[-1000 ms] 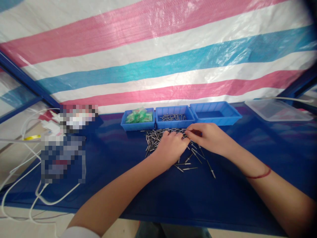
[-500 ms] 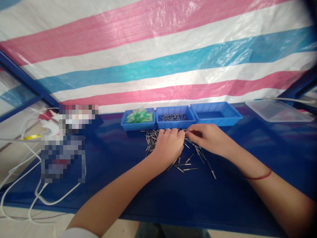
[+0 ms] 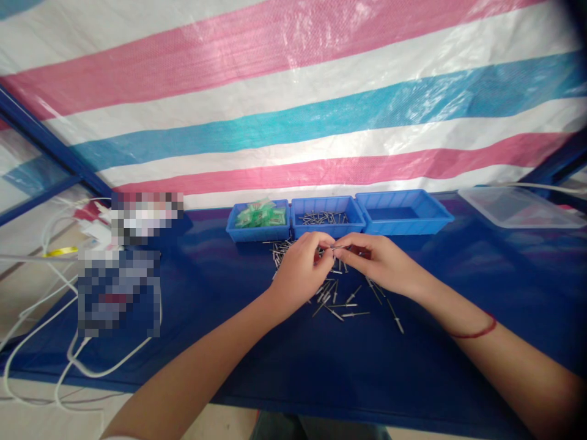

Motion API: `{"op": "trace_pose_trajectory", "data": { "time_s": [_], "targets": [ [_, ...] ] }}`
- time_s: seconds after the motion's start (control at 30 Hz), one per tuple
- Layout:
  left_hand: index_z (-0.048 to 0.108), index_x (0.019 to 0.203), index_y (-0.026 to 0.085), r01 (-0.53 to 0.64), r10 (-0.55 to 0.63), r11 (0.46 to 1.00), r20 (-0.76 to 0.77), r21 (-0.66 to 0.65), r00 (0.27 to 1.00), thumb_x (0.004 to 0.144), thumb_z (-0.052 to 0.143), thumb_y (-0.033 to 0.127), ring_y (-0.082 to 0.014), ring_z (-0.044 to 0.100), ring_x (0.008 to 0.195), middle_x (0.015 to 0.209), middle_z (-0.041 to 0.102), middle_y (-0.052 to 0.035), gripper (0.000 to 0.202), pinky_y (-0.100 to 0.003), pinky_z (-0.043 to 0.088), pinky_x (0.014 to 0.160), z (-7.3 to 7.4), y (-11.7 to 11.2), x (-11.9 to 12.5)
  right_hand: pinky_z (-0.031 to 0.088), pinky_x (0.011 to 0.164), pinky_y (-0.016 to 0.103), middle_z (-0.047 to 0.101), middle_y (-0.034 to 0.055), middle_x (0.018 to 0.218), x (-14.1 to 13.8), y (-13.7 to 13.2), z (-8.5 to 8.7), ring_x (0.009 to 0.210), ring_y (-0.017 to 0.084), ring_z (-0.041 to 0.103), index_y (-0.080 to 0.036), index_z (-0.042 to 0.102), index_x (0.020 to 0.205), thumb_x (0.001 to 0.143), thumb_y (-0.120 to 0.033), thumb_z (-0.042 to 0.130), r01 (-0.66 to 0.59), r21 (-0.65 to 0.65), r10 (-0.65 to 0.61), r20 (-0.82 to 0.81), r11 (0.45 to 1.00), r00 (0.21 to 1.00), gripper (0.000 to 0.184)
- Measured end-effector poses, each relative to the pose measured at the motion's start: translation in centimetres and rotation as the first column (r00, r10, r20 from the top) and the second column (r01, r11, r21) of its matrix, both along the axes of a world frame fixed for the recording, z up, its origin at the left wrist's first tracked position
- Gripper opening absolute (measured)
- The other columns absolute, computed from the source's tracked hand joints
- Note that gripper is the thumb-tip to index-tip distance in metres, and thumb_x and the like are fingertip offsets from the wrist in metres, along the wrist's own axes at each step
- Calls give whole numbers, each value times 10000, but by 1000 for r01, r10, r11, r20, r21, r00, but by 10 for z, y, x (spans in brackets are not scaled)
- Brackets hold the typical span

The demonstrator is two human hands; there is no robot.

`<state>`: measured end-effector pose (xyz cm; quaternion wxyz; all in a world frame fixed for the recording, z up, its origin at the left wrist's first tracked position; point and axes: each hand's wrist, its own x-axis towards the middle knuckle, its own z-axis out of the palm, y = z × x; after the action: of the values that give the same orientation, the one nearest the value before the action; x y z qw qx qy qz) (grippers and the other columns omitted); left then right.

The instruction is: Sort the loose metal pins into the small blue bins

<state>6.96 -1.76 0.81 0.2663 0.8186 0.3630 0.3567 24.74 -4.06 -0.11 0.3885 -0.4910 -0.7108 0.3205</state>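
Rivets (image 3: pixel 282 252) lie heaped in the middle of the counter (image 3: pixel 275 366), half covered from where I stand by the person's arms; take that heap as the centre of a clock, with twelve pointing away from the person. Starting at the left, white cables (image 3: pixel 98 375) loop around eight o'clock, well apart from the metal. At about eleven sits the left bin (image 3: pixel 259 234), piled with green packets (image 3: pixel 261 215).

The left hand (image 3: pixel 300 263) has changed most. Half a second ago it lay knuckles up over the heap; now it has rolled open toward the right, thumb and forefinger curved into a ring, their tips meeting on a thin rivet (image 3: pixel 338 247). That lift has uncovered more loose rivets (image 3: pixel 328 296) toward five o'clock. Straight up at twelve, the middle bin (image 3: pixel 328 231) holds more rivets of its own.

The right hand (image 3: pixel 380 256) has edged toward nine, and its grip is closed too, thumb against fingers on what looks like the same rivet, though at this size I can't be sure there is only one. I'd judge that the handling has gone from the heap to the fingertips. A stray rivet (image 3: pixel 398 324) lies unmoved near four; the right bin (image 3: pixel 408 227) stands at about two.
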Motion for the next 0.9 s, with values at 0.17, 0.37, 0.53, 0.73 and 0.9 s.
{"op": "trace_pose_trajectory", "data": {
  "time_s": [0.17, 0.37, 0.53, 0.73, 0.9],
  "targets": [
    [595, 902, 181, -48, 61, 989, 83, -142, 995, 853, 549, 182, -114, 588, 715, 904, 661, -19, 67, -226, 453, 658, 2, -10, -7, 445, 564, 260, 652, 19, 766, -14, -6, 4, 622, 132, 552, -194, 678, 865, 820, -431, 609, 9, -99, -27, -184, 995, 983, 250],
    [605, 978, 163, -60, 96, 970, 144, -237, 985, 862, 560, 227, -100, 574, 674, 917, 669, -27, 140, -214, 434, 620, -2, -17, -9, 345, 440, 227, 504, -40, 557, -28, -14, 8, 473, 84, 423, -185, 642, 788, 759, -460, 674, 98, -212, -174, -375, 972, 911, 279],
    [665, 958, 185, -53, 63, 981, 46, -188, 997, 900, 524, 313, -125, 582, 718, 865, 681, -20, 199, -235, 429, 664, -7, -15, -15, 371, 449, 238, 589, -10, 633, -28, -16, 10, 498, 95, 467, -197, 681, 817, 755, -428, 684, 127, -147, -168, -312, 981, 935, 239],
    [650, 933, 183, -43, 59, 980, 72, -197, 996, 882, 555, 310, -118, 580, 703, 874, 680, -15, 166, -226, 435, 648, -11, -16, -15, 434, 482, 245, 649, 16, 725, -31, -18, 7, 570, 121, 550, -207, 671, 803, 778, -419, 659, 174, -108, -199, -302, 979, 932, 214],
    [625, 891, 180, -28, 49, 978, 99, -206, 994, 852, 593, 299, -108, 570, 666, 857, 668, -13, 129, -218, 443, 612, -9, -14, -16, 496, 558, 279, 676, 34, 805, -30, -20, 9, 669, 163, 612, -225, 681, 849, 796, -404, 637, 151, -65, -163, -269, 986, 949, 192]
  ]
}}
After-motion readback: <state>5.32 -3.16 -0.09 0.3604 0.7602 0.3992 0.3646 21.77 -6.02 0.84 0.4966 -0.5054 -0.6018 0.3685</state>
